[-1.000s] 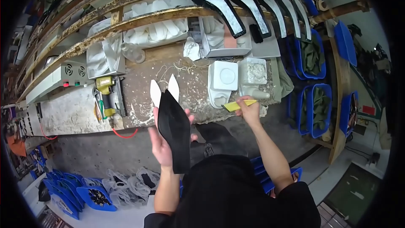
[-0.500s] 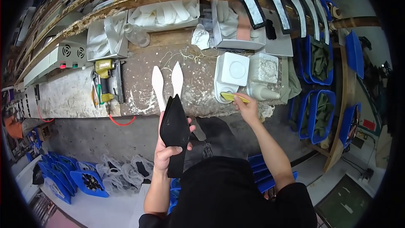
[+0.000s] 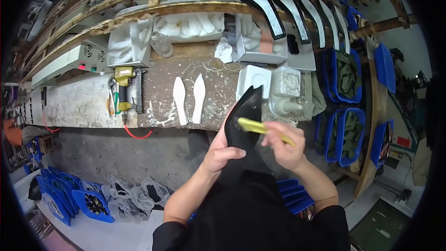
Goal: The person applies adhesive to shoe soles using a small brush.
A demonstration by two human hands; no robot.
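Brush on black piece

Hands meet just near of the table edge. The left hand (image 3: 218,151) grips the lower end of a black pointed piece (image 3: 244,118), fingers wrapped round it, holding it tilted so its tip points far and to the right, over the table (image 3: 79,107) edge. The right hand (image 3: 283,142) is closed on a yellow brush (image 3: 260,128), whose left end lies on the face of the black piece. The two hands are close together, the piece between them.

Just beyond the tip of the piece stand a white square tub (image 3: 255,79) and, to its right, a clear tub (image 3: 288,83) with a white nozzle bottle (image 3: 283,107) lying near it. Left of the hands, two white pointed insoles (image 3: 189,97) lie side by side on the table, apart from the piece. Further left sits a yellow stapler (image 3: 124,90), with a red cord (image 3: 137,135) hanging below the table edge. Far along the wall, white pieces fill a shelf (image 3: 186,23), and curved black-edged patterns (image 3: 260,4) hang at the far right. Blue bins (image 3: 346,74) of green cloth stand to the right; blue trays (image 3: 88,202) lie on the floor at near left.
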